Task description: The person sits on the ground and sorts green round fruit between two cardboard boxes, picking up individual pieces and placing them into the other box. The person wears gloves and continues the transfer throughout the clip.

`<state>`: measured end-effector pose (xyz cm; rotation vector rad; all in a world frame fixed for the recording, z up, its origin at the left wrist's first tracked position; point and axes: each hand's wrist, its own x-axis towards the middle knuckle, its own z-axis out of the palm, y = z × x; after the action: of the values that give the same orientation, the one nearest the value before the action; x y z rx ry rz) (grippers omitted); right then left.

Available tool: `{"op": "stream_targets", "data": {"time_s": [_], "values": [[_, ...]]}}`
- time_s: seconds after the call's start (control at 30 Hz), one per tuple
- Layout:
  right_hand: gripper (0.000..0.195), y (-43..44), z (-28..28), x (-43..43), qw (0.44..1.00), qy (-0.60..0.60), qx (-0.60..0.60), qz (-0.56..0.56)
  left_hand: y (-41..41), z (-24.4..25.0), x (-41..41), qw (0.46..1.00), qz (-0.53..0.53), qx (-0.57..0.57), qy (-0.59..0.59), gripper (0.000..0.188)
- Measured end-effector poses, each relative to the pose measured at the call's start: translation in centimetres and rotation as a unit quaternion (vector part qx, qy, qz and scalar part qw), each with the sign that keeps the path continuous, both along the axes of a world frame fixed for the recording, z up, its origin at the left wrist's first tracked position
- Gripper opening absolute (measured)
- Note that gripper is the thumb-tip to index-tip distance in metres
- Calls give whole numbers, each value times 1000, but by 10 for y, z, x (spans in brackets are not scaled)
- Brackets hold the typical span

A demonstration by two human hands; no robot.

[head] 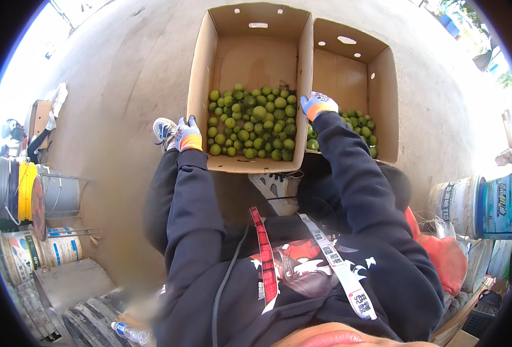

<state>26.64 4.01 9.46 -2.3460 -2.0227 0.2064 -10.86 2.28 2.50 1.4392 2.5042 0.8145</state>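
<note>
In the head view, a large open cardboard box (256, 47) stands on the floor, its near half covered with many small green citrus fruits (259, 113). My left hand (188, 133), in a light blue and orange work glove, grips the box's left wall. My right hand (319, 105), gloved alike, holds the top edge of its right wall. Directly to the right is a second cardboard box (382, 99), touching the first, with more green citrus fruits (360, 123) at its near end. My right forearm hides part of those fruits.
Plastic buckets (63, 191) and a metal rack are at the left. More buckets (455, 206) stand at the right, near a red bag (444, 260). A plastic bottle (132, 334) lies at the lower left. My shoes (277, 191) are close to the first box.
</note>
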Motion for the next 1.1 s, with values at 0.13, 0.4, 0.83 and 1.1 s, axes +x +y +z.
{"op": "stream_targets", "data": {"time_s": [0.13, 0.4, 0.83, 1.1], "values": [[45, -50, -10, 0, 990, 94, 107, -25, -41, -7, 5, 993, 91, 72, -13, 60], [46, -23, -14, -13, 993, 50, 98, -47, -11, -21, -6, 993, 77, 83, 45, 62], [47, -20, 1, -16, 996, 48, 44, -53, -2, -16, -14, 996, 60, 56, -17, 59], [36, -68, -5, -26, 999, 22, 28, -28, -42, -26, 1, 1000, 18, -1, 16, 52]]}}
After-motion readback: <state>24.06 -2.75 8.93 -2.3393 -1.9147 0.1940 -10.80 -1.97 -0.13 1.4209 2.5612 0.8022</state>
